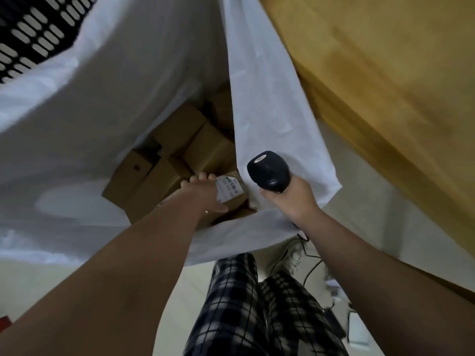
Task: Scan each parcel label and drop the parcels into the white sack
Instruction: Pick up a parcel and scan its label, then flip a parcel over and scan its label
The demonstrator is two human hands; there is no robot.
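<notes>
Parcel (237, 201) hangs inside the mouth of the white sack (102, 98), just above the boxes (180, 140) already piled there. The left hand (203, 194) grips it, fingers (203, 177) curled over its far edge and thumb on the near one. Its label (228, 188) faces up and lies just left of the scanner (268, 172), which the right hand (290, 199) holds wrapped round the handle, over the sack's inner fold. Whether the label is already read cannot be told. If so, loosening the left hand's hold should drop the parcel onto the pile.
</notes>
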